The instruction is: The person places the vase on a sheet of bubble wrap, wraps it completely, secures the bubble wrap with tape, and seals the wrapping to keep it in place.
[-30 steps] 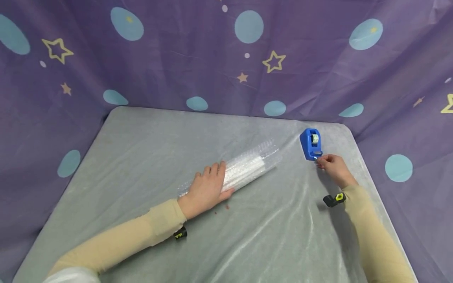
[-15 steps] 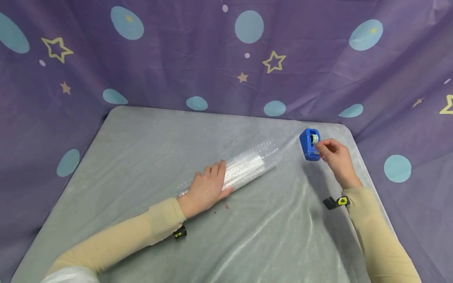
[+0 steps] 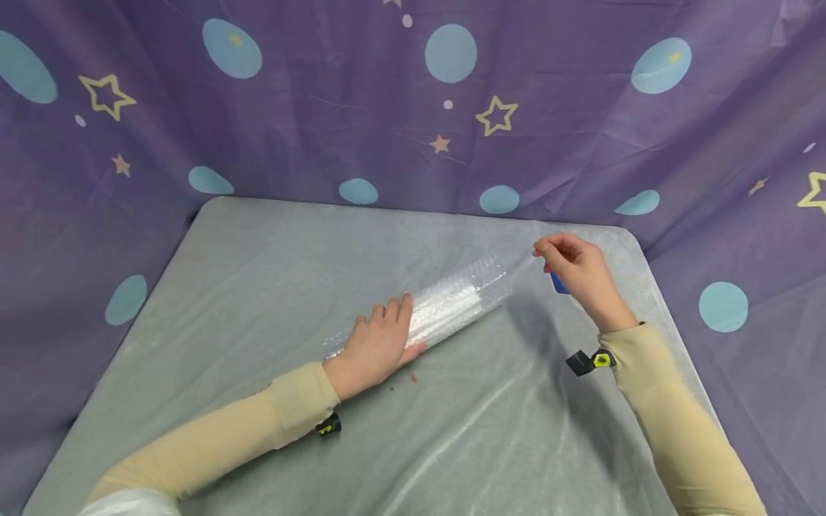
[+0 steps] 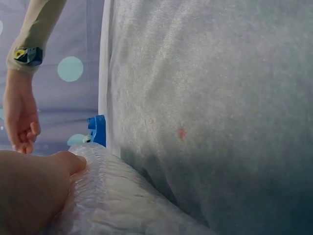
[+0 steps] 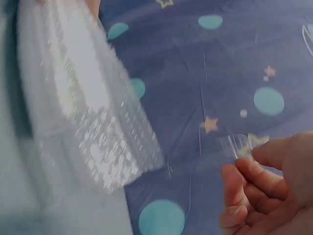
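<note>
A roll of bubble wrap (image 3: 445,312) around something white lies slantwise on the table. My left hand (image 3: 374,351) holds its near-left part, fingers over the top and thumb along the near side. Up to the right, my right hand (image 3: 577,276) is raised above the table. In the right wrist view, a short piece of clear tape (image 5: 237,147) is pinched between its thumb and fingers, apart from the wrap. The blue tape dispenser (image 3: 560,284) is mostly hidden behind the right hand in the head view; part of it shows in the left wrist view.
A grey plastic cover (image 3: 452,444) with creases lies over the table. Small red specks (image 3: 414,378) mark it near the left hand. A purple curtain (image 3: 290,129) with stars and dots hangs along the table's back and sides.
The right hand has pulled tape away from the dispenser, lifted, and moved left toward the bubble wrap roll. The left hand has stayed in place on the roll.
</note>
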### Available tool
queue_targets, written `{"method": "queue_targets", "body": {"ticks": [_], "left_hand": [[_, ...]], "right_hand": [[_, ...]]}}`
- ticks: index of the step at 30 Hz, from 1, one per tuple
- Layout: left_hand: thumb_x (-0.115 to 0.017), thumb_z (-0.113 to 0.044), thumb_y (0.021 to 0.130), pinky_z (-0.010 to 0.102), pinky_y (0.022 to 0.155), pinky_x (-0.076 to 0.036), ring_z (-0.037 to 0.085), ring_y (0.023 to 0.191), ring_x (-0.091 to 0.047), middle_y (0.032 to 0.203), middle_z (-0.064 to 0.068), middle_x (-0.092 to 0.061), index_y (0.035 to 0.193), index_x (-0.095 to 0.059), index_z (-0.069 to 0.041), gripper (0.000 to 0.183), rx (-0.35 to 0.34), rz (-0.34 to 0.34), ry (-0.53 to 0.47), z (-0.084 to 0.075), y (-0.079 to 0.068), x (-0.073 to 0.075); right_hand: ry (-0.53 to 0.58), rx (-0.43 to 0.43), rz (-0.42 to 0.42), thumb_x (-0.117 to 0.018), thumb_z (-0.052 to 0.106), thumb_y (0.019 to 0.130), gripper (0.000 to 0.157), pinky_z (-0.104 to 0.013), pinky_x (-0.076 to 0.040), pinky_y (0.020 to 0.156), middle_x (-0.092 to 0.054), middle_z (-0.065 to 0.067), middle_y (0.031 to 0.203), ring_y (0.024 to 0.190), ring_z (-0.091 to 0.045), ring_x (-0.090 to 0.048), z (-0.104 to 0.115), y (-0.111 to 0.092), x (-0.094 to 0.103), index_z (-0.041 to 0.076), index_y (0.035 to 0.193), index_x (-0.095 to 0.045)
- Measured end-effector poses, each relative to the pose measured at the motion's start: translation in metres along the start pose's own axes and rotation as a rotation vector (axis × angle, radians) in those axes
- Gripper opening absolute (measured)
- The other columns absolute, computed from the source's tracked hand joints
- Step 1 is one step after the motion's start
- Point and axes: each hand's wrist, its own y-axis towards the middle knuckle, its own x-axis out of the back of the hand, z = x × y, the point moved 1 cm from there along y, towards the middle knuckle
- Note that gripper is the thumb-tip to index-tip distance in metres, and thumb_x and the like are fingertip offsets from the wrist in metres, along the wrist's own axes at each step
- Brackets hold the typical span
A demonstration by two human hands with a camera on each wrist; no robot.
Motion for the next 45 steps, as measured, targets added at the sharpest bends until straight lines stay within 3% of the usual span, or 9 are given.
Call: {"method": "queue_targets", "body": {"ticks": [5,11,17,26,29,34,36,40,45], "left_hand": [[-0.055,-0.06,0.085,0.042,0.048,-0.049,0.032,0.078,-0.061,0.11,0.02,-0.058,0.134,-0.041,0.006,0.083,0.005,-0.005,0.006,0.0,-0.001,0.0],[-0.054,-0.06,0.085,0.042,0.048,-0.049,0.032,0.079,-0.061,0.111,0.02,-0.058,0.134,-0.041,0.005,0.083,0.004,0.002,0.017,-0.001,-0.001,0.0],[-0.052,-0.06,0.086,0.044,0.051,-0.049,0.033,0.083,-0.06,0.113,0.02,-0.057,0.136,-0.039,0.005,0.083,0.012,0.025,0.007,-0.001,-0.002,-0.001],[-0.053,-0.062,0.083,0.042,0.047,-0.048,0.031,0.077,-0.06,0.108,0.017,-0.059,0.133,-0.043,0.004,0.083,0.016,-0.022,0.037,-0.001,-0.002,-0.005],[-0.053,-0.062,0.084,0.042,0.047,-0.048,0.03,0.076,-0.06,0.108,0.017,-0.059,0.133,-0.042,0.003,0.083,0.014,-0.022,0.044,0.0,-0.002,-0.006],[-0.053,-0.062,0.083,0.041,0.047,-0.048,0.029,0.076,-0.06,0.107,0.017,-0.059,0.134,-0.043,0.003,0.083,0.019,-0.028,0.056,0.0,-0.001,-0.006],[-0.054,-0.062,0.082,0.041,0.046,-0.047,0.029,0.073,-0.06,0.105,0.016,-0.059,0.132,-0.044,0.003,0.083,0.022,-0.045,0.06,0.0,-0.001,-0.006],[-0.056,-0.062,0.081,0.039,0.043,-0.045,0.029,0.069,-0.059,0.101,0.016,-0.06,0.13,-0.047,0.003,0.082,0.023,-0.078,0.066,0.0,-0.001,-0.005],[-0.055,-0.063,0.081,0.039,0.045,-0.046,0.03,0.073,-0.061,0.103,0.017,-0.06,0.131,-0.046,0.002,0.082,0.02,-0.063,0.072,-0.001,-0.001,-0.005]], "right_hand": [[0.03,0.092,0.042,-0.056,0.029,0.094,0.022,-0.027,-0.04,0.05,-0.065,-0.006,0.081,0.063,-0.018,-0.054,0.035,0.001,-0.011,0.012,0.102,-0.068],[0.157,0.168,0.168,-0.054,0.017,0.096,0.021,-0.034,-0.053,0.066,-0.066,-0.021,0.098,0.08,-0.029,-0.066,0.06,0.006,-0.028,0.0,0.102,-0.065],[0.171,0.203,0.266,-0.051,0.012,0.096,0.022,-0.041,-0.053,0.075,-0.066,-0.023,0.1,0.088,-0.034,-0.065,0.078,0.01,-0.046,-0.005,0.103,-0.064],[0.091,0.239,0.437,-0.051,0.017,0.097,0.025,-0.034,-0.053,0.079,-0.068,-0.016,0.101,0.09,-0.03,-0.067,0.053,0.02,-0.087,0.0,0.105,-0.067],[0.002,0.235,0.478,-0.051,0.025,0.097,0.028,-0.031,-0.054,0.075,-0.07,-0.009,0.1,0.086,-0.022,-0.068,0.049,0.016,-0.093,0.005,0.107,-0.068],[-0.145,0.31,0.509,-0.051,0.029,0.097,0.027,-0.029,-0.05,0.068,-0.071,0.001,0.095,0.076,-0.012,-0.064,0.046,0.009,-0.093,0.013,0.102,-0.073],[-0.182,0.35,0.513,-0.05,0.028,0.097,0.027,-0.028,-0.047,0.066,-0.07,0.003,0.093,0.071,-0.01,-0.059,0.044,0.007,-0.093,0.015,0.1,-0.073],[-0.13,0.344,0.506,-0.047,0.027,0.098,0.029,-0.027,-0.046,0.059,-0.07,-0.002,0.089,0.065,-0.019,-0.058,0.042,0.007,-0.093,0.013,0.102,-0.072],[-0.04,0.323,0.391,-0.044,0.032,0.099,0.033,-0.03,-0.041,0.052,-0.071,-0.005,0.09,0.065,-0.03,-0.059,0.05,0.013,-0.092,0.014,0.101,-0.072]]}}
